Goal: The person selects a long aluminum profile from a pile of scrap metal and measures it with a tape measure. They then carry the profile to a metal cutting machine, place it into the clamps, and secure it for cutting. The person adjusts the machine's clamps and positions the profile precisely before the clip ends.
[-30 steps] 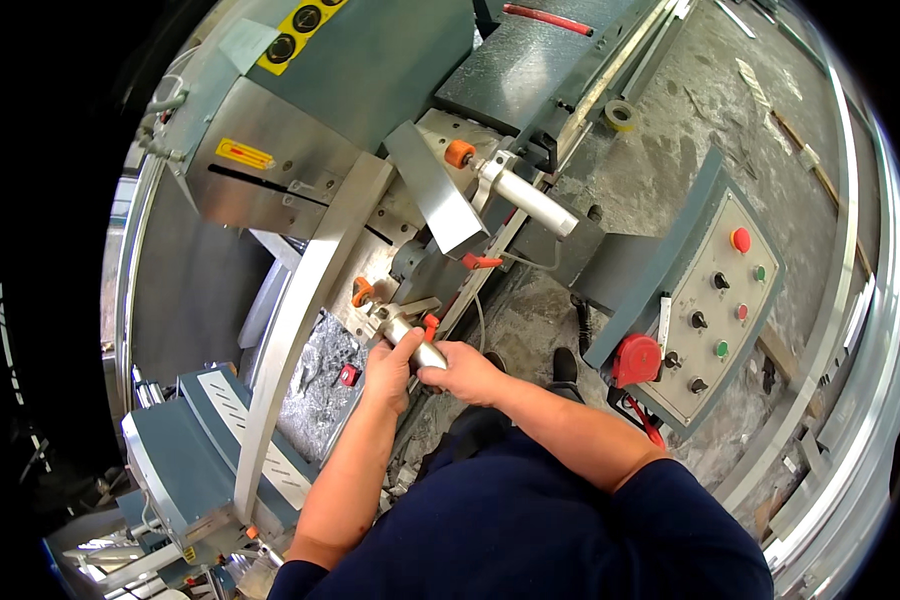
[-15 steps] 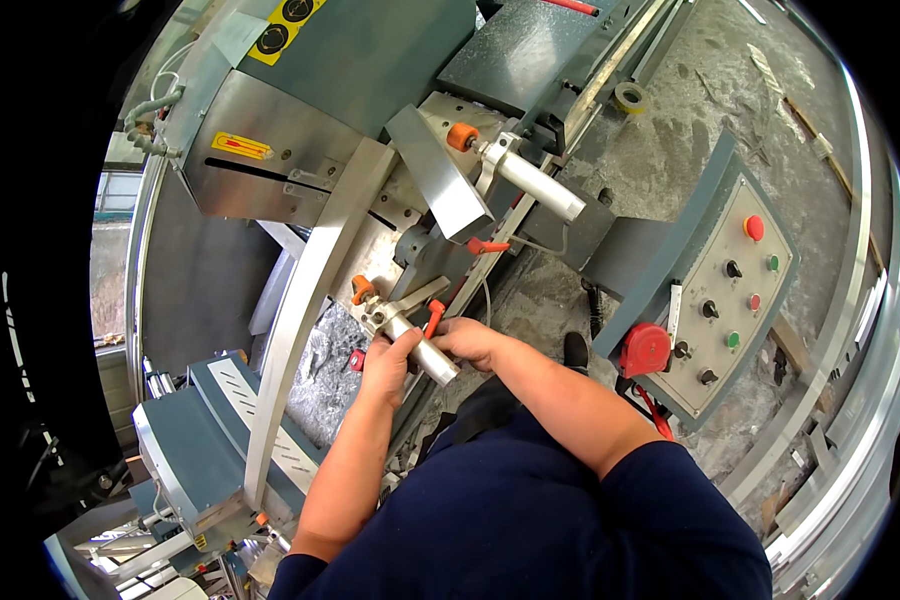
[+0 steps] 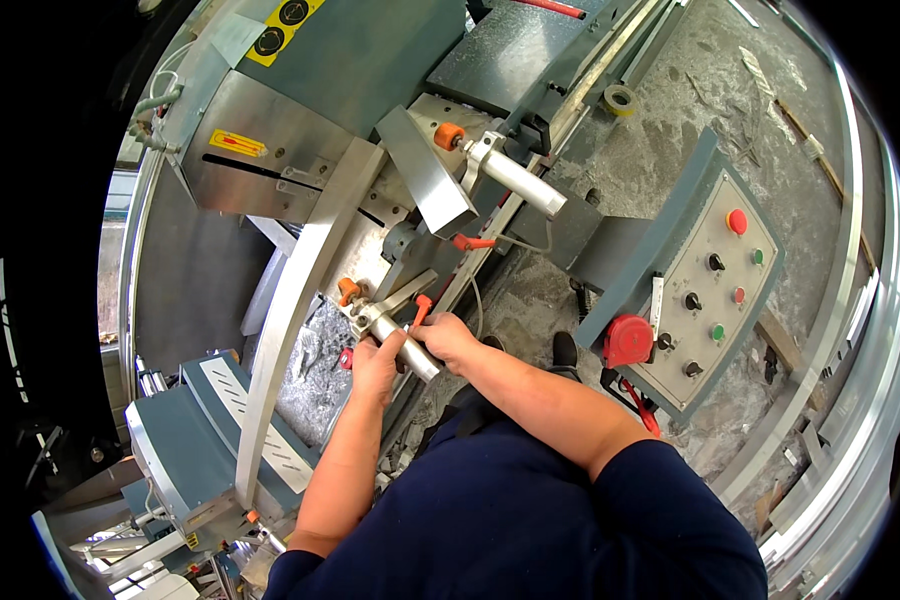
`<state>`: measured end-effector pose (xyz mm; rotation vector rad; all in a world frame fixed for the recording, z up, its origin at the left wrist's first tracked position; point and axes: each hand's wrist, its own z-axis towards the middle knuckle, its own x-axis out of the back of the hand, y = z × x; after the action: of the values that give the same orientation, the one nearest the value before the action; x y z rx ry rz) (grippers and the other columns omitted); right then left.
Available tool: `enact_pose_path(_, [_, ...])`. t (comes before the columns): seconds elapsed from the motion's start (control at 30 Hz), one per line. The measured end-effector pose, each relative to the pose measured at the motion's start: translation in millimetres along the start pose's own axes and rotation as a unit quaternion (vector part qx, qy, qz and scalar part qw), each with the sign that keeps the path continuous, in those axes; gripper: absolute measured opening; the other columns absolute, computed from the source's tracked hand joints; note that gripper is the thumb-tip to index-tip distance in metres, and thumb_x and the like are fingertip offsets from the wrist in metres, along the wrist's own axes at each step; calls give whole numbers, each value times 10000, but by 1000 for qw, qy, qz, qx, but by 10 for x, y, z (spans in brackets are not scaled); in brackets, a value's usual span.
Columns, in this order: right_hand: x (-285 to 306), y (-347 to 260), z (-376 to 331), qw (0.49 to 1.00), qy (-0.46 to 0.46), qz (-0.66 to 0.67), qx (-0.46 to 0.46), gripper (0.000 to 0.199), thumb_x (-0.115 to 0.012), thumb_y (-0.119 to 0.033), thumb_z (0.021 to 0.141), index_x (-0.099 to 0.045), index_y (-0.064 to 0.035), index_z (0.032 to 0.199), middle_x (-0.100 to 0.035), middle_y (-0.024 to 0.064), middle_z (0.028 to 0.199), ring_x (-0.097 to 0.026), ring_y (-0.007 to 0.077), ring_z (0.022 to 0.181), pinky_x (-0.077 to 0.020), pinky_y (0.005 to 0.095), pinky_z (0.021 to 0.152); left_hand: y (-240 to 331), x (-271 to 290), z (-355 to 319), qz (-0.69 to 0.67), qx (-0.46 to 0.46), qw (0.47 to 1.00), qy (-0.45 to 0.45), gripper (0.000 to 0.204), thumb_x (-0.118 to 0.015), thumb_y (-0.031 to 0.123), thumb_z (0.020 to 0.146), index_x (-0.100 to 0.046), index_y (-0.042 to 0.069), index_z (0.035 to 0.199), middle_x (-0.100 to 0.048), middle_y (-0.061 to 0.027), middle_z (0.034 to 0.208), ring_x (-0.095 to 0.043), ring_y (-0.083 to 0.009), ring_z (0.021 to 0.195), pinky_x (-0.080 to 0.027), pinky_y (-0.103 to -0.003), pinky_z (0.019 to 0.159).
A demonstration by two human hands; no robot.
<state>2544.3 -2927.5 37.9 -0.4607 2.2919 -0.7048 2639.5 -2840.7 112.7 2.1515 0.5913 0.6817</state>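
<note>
A silver pneumatic clamp cylinder [image 3: 417,362] with an orange rubber tip [image 3: 349,291] sits tilted on its bracket arm [image 3: 407,289]. My left hand [image 3: 374,370] is wrapped round the cylinder body, thumb on top. On the other side, my right hand [image 3: 446,338] is closed at the lower end of an orange-red clamping lever [image 3: 422,308], its fingertips partly hidden. Farther off, a second clamp cylinder [image 3: 522,178] with an orange tip [image 3: 449,136] points at a silver metal profile [image 3: 428,172]. Another orange-red lever [image 3: 472,242] lies between the two clamps.
At right stands a control panel [image 3: 705,290] with buttons and knobs; a red tape measure [image 3: 629,340] hangs on its edge. A long aluminium profile [image 3: 300,270] crosses the machine at left. Grey machine housing [image 3: 370,65] rises ahead. A tape roll [image 3: 619,99] lies beyond.
The whole view has shifted slightly, so machine and panel sit a little farther left. Both hands stay at the near clamp, the right one a bit closer to the lever.
</note>
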Motion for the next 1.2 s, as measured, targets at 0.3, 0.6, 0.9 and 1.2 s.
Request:
enact_pose_path(0.3, [-25,72,100,999,24,22,-35,226,-654,-145,889,-664,65,970,-649,118,854,-598,191,740,-464,356,660,-59,56,-92,-37,20,999,12,340,-664,215,891,-566,-31,1103,-652,-111,971,-650,-197,777,-547,-328,682])
enact_pose_path(0.6, [-27,28,83,998,39,-54,-1,257,-706,-222,855,-675,32,858,-634,110,730,-595,218,627,-464,395,590,13,76,-56,-52,82,995,-15,384,-665,226,874,-524,-1,1149,-653,-99,952,-680,-214,758,-594,-396,672])
enact_pose_path(0.9, [43,-41,174,990,34,-136,-35,278,-786,-176,792,-677,41,926,-692,144,861,-655,212,734,-504,368,630,185,-33,-72,-12,52,999,0,401,-651,205,888,-498,-31,1173,-651,-136,926,-685,-242,684,-598,-385,594])
enact_pose_path(1.2, [-24,-129,146,987,57,-153,-2,177,-741,-45,777,-640,60,877,-678,142,730,-677,228,582,-555,355,523,127,58,-132,-67,63,996,1,408,-664,195,888,-506,-54,1169,-653,-145,961,-687,-227,726,-590,-363,562])
